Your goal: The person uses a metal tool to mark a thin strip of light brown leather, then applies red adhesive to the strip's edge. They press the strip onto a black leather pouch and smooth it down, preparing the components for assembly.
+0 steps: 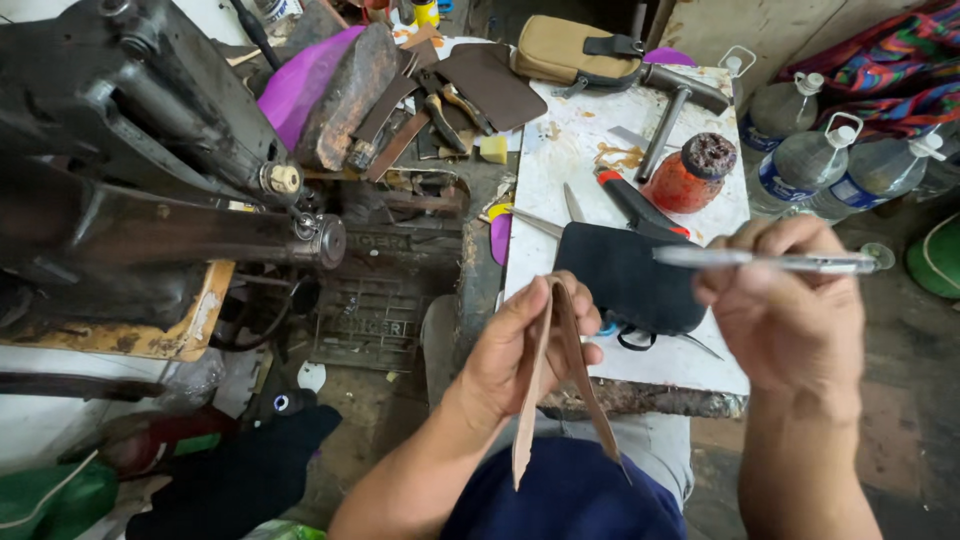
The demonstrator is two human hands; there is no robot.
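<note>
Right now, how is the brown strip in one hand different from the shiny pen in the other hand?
The folded tan leather strip is soft and bent double, its two ends hanging down; the slim silver metal pen is stiff, straight and level. The strip is dull brown and flat; the pen is shiny and round. The left hand pinches the strip at its fold; the right hand holds the pen near one end. Both are long, thin and held above the lap.

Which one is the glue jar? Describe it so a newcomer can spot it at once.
Start at the white work slab on the right side of the bench, stained with brown smears. Near its far right part, just beside the hammer, stands the jar. It is the only squat orange-red container there, with a dark crusted top, unlike the clear plastic bottles beyond the slab's edge.
</note>
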